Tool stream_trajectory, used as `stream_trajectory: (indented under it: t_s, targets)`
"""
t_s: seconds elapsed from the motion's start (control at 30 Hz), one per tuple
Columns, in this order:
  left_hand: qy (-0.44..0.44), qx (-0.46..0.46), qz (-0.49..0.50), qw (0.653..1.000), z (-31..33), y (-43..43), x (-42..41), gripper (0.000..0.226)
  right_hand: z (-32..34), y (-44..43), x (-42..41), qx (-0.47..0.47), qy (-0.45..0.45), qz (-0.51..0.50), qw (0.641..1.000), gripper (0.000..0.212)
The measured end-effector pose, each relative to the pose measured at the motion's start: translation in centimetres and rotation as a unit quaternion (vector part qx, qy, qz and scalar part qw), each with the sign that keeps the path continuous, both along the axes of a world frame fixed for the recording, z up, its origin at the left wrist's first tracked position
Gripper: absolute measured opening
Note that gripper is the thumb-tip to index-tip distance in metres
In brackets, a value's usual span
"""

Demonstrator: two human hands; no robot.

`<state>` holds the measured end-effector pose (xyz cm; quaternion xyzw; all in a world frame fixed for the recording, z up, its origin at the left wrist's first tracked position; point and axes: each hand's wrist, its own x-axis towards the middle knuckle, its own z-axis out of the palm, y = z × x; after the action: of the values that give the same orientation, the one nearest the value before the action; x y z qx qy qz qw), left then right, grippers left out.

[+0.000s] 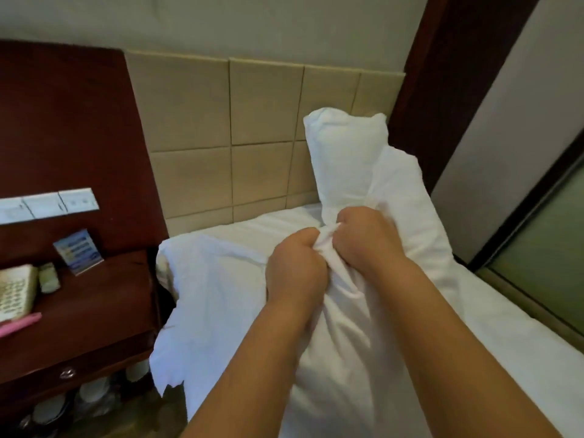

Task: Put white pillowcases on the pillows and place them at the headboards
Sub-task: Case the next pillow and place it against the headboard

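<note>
A white pillow (pixel 346 159) stands on end on the bed, its top leaning against the beige padded headboard (pixel 221 134). A white pillowcase (pixel 407 197) hangs bunched around its right side and lower part. My left hand (pixel 295 270) and my right hand (pixel 363 240) are side by side, both fisted on a gathered fold of the pillowcase at the pillow's near end. More loose white cloth (pixel 208 298) spreads to the left over the mattress edge.
A dark red nightstand (pixel 94 311) stands left of the bed with a telephone (pixel 15 292), a remote (pixel 49 277), a small card (pixel 79 251) and a pink pen (pixel 19 324). Wall switches (pixel 47 203) sit above it. Cups (pixel 94 388) stand underneath. A glass door (pixel 543 248) is on the right.
</note>
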<state>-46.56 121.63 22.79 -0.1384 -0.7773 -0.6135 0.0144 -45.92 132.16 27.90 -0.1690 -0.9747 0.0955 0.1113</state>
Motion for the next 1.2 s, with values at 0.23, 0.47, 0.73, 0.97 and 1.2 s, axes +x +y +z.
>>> stream_trajectory:
  t_s: [0.23, 0.47, 0.73, 0.97, 1.2]
  targets:
    - [0.191, 0.002, -0.015, 0.981, 9.0, -4.1, -0.2, 0.009, 6.9, -3.3, 1.6, -0.049, 0.2, -0.013, 0.979, 0.02]
    - [0.185, -0.277, 0.042, 0.942, 4.7, -8.7, -5.2, 0.018, 1.2, -7.6, -1.8, -0.037, 0.106, -0.021, 0.993, 0.017]
    - [0.159, -0.465, 0.022, 0.871, 0.3, -12.9, -12.3, 0.015, -6.5, -9.3, -8.0, 0.053, -0.094, 0.016, 0.994, 0.062]
    - [0.139, -0.467, -0.03, 0.873, 0.2, -17.9, -19.2, 0.016, -2.6, -9.7, -11.7, 0.065, -0.258, 0.056, 0.962, 0.084]
    - [0.087, -0.517, -0.271, 0.808, -1.3, -20.9, -22.4, 0.076, -6.1, -14.4, -15.2, 0.142, -0.217, -0.018, 0.966, 0.027]
